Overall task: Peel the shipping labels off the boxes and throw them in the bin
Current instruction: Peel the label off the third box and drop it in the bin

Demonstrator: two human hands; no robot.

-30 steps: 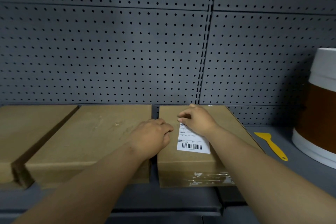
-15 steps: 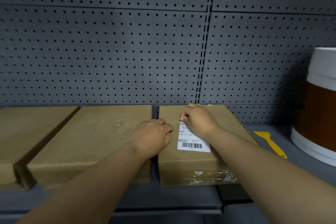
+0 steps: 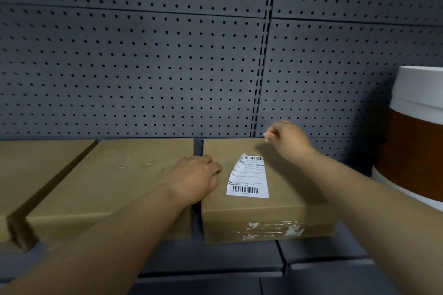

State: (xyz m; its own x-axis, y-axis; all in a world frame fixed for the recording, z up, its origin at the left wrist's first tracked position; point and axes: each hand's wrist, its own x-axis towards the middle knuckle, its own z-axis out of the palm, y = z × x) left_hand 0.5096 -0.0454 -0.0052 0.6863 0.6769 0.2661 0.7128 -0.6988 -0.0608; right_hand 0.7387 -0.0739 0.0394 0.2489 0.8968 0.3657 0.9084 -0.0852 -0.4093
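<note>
A head-worn camera looks down at a dark grey shelf backed by a grey pegboard wall. Three brown cardboard boxes lie flat in a row on the shelf. At the far left, the first box is cut off by the frame edge. Just beside it lies the middle box, with a bare top.

The left hand rests across the gap between the middle box and the right-hand box, its fingers curled and pressed together onto the left edge of the right-hand box's top.

On top of that box lies a white shipping label with barcodes at its far and near ends. Its far left corner is lifted and curled off the cardboard; the rest lies flat. Torn tape and white paper scraps cling to the box's front face.

The right hand hovers above the box's far edge, clear of the label. Its fingers are curled and pinch a tiny white scrap; what it is cannot be told.

At the far right stands a large white and brown bucket, partly out of frame.
</note>
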